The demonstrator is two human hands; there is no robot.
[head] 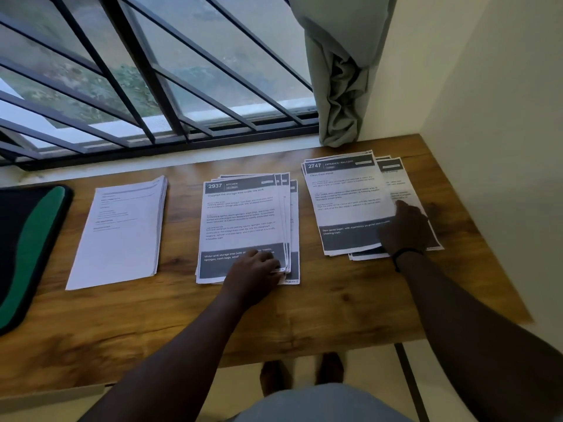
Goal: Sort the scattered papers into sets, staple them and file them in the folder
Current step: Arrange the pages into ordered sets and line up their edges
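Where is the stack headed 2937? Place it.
In the head view, the 2937 stack lies mid-table, between the plain stack and the 2747 stack, under the left hand.

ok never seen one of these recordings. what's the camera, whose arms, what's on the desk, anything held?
One picture only, from a wide-angle camera worn on a person's head, looking forward and down. There is no robot: the arms are the wearer's own. On the wooden table lie three stacks of paper: a plain stack at the left, the stack headed 2937 in the middle and the stack headed 2747 at the right. A black and green folder lies at the far left edge. The left hand rests on the middle stack's lower edge and the right hand on the right stack. Neither hand lifts anything. I see no stapler.
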